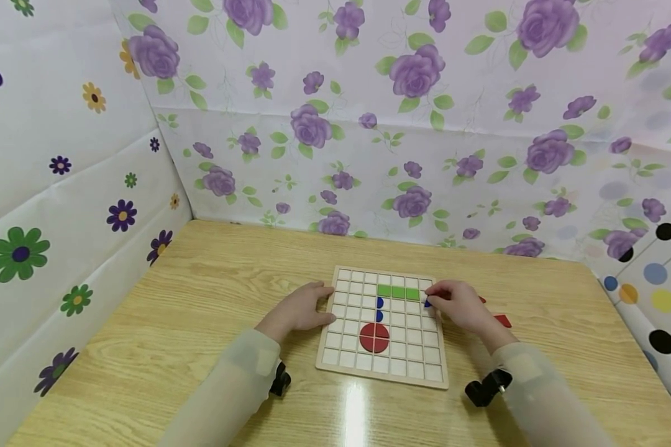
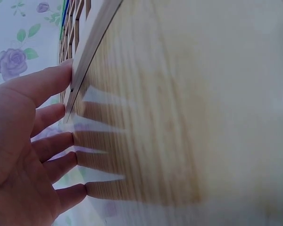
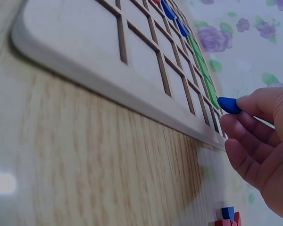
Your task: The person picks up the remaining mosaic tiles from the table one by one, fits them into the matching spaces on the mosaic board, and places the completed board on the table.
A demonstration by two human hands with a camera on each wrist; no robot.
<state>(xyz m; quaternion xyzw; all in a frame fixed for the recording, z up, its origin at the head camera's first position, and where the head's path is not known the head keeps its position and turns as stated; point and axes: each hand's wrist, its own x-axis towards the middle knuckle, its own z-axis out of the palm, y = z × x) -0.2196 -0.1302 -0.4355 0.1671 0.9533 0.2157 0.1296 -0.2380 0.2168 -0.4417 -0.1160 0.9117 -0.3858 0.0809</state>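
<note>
A wooden grid board (image 1: 380,376) lies on the table. My left hand (image 1: 302,308) rests by its left edge, thumb and fingertips at the frame, fingers loosely spread in the left wrist view. Between right thumb and index finger, my right hand (image 1: 460,305) pinches a small blue piece with a rounded side (image 3: 229,105), over the board's upper right cells. Several green squares (image 1: 398,292) form a row in the upper part. Below their left end sit two blue half-circles (image 1: 379,316), one under the other. Red quarter pieces (image 1: 367,331) make a full circle lower down.
Right of the board, partly behind my right hand, lie loose red pieces (image 1: 502,320); the right wrist view also shows a blue piece (image 3: 228,213) among them. Flowered cloth (image 1: 341,136) walls stand behind and beside the wooden table (image 1: 229,267).
</note>
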